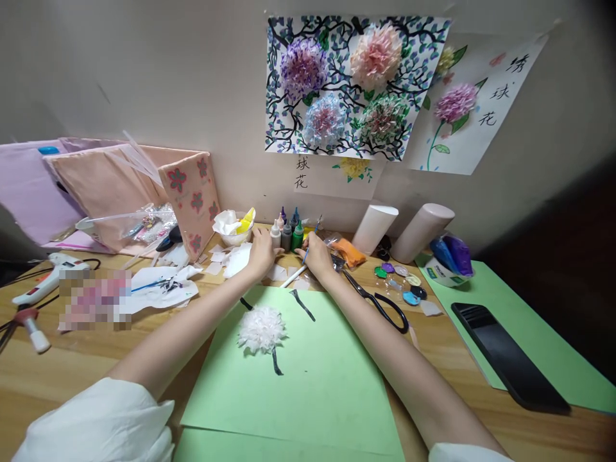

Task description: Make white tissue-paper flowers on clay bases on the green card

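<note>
My left hand [262,252] is curled against a white paint bottle [276,236] at the left of a tight cluster of small bottles, its far fingers partly hidden. My right hand [317,255] holds a thin blue paintbrush [305,255] beside the green paint bottle [298,237]. Below my hands lies a light green sheet [332,366]. A white ruffled paper flower [262,329] sits on it, with dark painted strokes around it. A white stick [292,276] lies near the sheet's far edge.
Black scissors [378,300] and round paint lids [411,298] lie to the right, with a phone [510,356] beyond. A hot glue gun [51,279] and paint-stained paper [161,289] are at left. A white bowl [235,235] and two cylinders [378,228] stand near the wall.
</note>
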The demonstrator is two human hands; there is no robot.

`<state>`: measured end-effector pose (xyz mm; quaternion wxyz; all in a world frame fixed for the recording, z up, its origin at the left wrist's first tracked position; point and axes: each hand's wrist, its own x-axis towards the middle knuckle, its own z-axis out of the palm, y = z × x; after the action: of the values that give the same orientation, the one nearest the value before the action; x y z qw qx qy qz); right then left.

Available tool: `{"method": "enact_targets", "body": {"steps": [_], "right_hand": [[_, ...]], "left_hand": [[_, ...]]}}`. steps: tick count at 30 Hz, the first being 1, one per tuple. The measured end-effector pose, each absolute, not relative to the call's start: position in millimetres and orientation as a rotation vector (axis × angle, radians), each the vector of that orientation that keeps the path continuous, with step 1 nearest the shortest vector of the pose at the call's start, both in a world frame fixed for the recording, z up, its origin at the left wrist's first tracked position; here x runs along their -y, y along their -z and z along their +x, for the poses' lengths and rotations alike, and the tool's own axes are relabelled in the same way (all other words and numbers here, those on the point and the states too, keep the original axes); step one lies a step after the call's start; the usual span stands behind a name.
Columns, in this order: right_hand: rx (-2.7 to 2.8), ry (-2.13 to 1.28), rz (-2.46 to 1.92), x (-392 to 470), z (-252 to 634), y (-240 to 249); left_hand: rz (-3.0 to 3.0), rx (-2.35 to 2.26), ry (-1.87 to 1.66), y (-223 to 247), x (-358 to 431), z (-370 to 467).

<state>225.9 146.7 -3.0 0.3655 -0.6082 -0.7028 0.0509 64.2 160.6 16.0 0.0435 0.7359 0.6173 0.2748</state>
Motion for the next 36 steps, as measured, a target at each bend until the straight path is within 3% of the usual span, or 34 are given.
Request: {"method": "enact_targets", "body": {"steps": [3, 7, 11, 20, 28, 36], "right_hand": [[1.817, -0.115, -1.541, -119.2, 240.5, -10.1], [1.985, -0.181, -1.425, -65.0, 264.7, -13.5], [2.085, -0.435, -1.468, -24.1, 278.5, -1.1], [2.049, -0.493, -1.428, -16.8, 283.9, 11.1], [2.022, -0.516, -1.495, -25.2, 285.8, 11.3], [2.027, -0.530, -1.748, -32.8, 291.7, -1.4]], "left_hand": [[2.330, -1.902, -0.871, -28.9, -131.2, 62.8], [2.540, -1.584, -0.361, -32.6, -103.9, 66.1], [2.521, -1.591, -0.205, -22.9, -109.9, 73.1], [2.605, -1.603, -0.319, -28.4, -120.8, 77.3], [2.552, -1.511, -0.120, -15.2, -125.7, 84.9], [2.570, -1.707, -0.322, -40.3, -112.0, 39.4]]}}
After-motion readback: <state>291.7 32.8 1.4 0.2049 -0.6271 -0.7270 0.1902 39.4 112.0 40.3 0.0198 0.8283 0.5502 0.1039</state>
